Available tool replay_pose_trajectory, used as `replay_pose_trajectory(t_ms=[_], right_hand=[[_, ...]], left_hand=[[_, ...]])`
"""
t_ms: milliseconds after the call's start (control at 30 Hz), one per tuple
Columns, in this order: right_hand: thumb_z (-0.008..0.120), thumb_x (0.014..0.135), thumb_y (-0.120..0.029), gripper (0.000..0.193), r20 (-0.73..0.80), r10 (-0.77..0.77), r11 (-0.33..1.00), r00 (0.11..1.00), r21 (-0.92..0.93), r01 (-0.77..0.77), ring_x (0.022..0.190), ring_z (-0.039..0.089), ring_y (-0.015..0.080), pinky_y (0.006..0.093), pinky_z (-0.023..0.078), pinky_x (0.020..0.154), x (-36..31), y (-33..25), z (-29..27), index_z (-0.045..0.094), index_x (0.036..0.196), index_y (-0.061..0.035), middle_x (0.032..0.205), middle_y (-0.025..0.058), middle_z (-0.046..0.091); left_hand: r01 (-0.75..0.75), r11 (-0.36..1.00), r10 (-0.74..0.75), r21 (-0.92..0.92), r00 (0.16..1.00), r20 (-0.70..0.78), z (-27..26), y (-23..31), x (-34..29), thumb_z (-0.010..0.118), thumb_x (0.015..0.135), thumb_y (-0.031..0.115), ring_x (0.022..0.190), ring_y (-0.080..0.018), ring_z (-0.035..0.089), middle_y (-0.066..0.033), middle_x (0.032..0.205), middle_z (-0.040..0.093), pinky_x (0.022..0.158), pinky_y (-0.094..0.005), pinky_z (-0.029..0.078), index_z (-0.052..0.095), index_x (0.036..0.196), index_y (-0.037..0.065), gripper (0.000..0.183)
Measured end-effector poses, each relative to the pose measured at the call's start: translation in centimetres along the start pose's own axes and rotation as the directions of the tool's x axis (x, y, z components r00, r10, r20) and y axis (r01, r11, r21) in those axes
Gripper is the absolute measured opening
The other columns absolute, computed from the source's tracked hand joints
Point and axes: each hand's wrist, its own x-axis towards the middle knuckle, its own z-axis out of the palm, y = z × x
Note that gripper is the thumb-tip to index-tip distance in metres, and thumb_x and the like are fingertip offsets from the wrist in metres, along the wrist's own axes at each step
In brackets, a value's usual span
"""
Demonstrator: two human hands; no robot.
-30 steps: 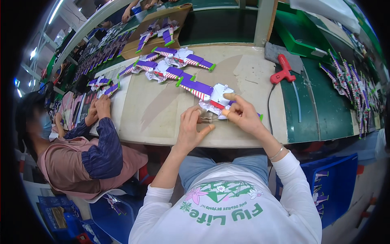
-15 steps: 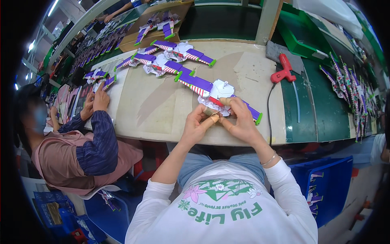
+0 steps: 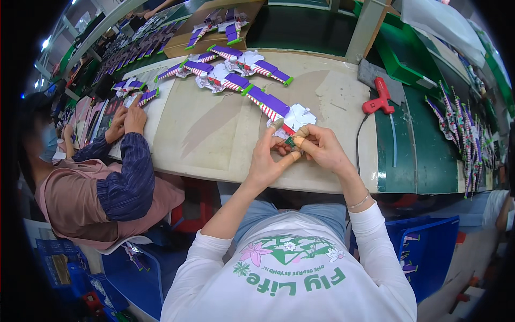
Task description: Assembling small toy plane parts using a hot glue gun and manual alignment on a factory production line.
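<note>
A toy wing assembly (image 3: 268, 100) with purple panels, red-and-white stripes, green tips and a white body (image 3: 299, 117) lies on the worktable in front of me. At its near edge my left hand (image 3: 272, 159) is closed on a small green circuit board (image 3: 290, 141), with its index fingertip raised towards the white body. My right hand (image 3: 321, 148) pinches close against the same board, its thumb and index finger meeting there. Whatever sits between the right fingertips is too small to make out. Several fingertips wear tan covers. The hands hide the assembly's right wing.
Similar wing assemblies (image 3: 214, 75) lie farther back. To the right, a red glue gun (image 3: 379, 98) rests with its cord trailing near my right hand. A green bin (image 3: 402, 56) and a stack of wings (image 3: 464, 134) stand beyond. At left, a co-worker's hands (image 3: 129, 121) handle another assembly.
The green circuit board has come into sight between my fingers. My left index finger has lifted away from the pinch, and the right fingers have lowered from the white body towards the board.
</note>
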Motion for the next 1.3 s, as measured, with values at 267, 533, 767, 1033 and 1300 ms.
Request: replay_pose_trajectory(t_ms=[267,533,767,1033,1300], right_hand=[[0.063,0.088,-0.008,0.007,-0.004,0.027,0.97,1.0,0.243,-0.026,0.061,0.051,0.0042,0.0201,0.041,0.054,0.1,-0.6,-0.3,0.065,0.087,-0.0017,0.076,0.0,0.062],[0.065,0.087,-0.007,0.006,-0.109,-0.011,0.947,0.994,0.317,0.045,0.065,0.052,0.0033,0.0189,0.041,0.059,-0.3,-0.3,1.3,0.066,0.089,-0.0021,0.078,-0.0019,0.062],[0.068,0.08,-0.005,0.007,-0.369,-0.318,0.925,0.873,-0.324,0.2,0.071,0.056,0.0151,0.0277,0.045,0.062,0.2,1.0,2.3,0.066,0.085,-0.0001,0.081,0.0048,0.059],[0.068,0.078,-0.002,0.005,-0.413,-0.528,0.784,0.742,-0.572,0.24,0.069,0.055,0.0195,0.0308,0.043,0.06,1.1,2.0,3.3,0.064,0.08,0.0009,0.075,0.0085,0.055],[0.069,0.075,-0.006,0.008,-0.434,-0.488,0.805,0.758,-0.559,0.198,0.077,0.053,0.0278,0.0388,0.043,0.066,1.3,1.7,3.8,0.062,0.074,-0.0017,0.079,0.0098,0.056]], left_hand=[[-0.278,0.814,0.424,0.51,0.884,-0.195,0.6,-1.2,-0.5,0.081,0.07,0.011,0.078,-0.0224,0.06,-0.0092,0.087,0.068,0.079,-0.0353,0.046,0.056,0.11,0.001,0.049],[-0.284,0.761,0.479,0.584,0.852,-0.21,0.6,-0.5,-0.1,0.076,0.072,0.006,0.087,-0.0275,0.06,-0.0103,0.105,0.066,0.078,-0.0381,0.046,0.06,0.088,0.002,0.023],[-0.304,0.761,0.487,0.574,0.852,-0.194,0.4,-1.0,0.3,0.075,0.071,0.003,0.091,-0.0301,0.062,-0.0127,0.107,0.066,0.079,-0.0382,0.048,0.056,0.076,0.001,0.019],[-0.328,0.74,0.477,0.587,0.871,-0.114,0.2,-1.0,0.7,0.071,0.071,-0.001,0.08,-0.0274,0.06,-0.0082,0.091,0.065,0.071,-0.0379,0.046,0.053,0.074,0.003,0.018],[-0.373,0.753,0.508,0.542,0.853,-0.119,0.0,-1.3,0.9,0.07,0.071,-0.002,0.082,-0.026,0.062,-0.0073,0.086,0.065,0.069,-0.0369,0.047,0.056,0.074,0.003,0.016]])
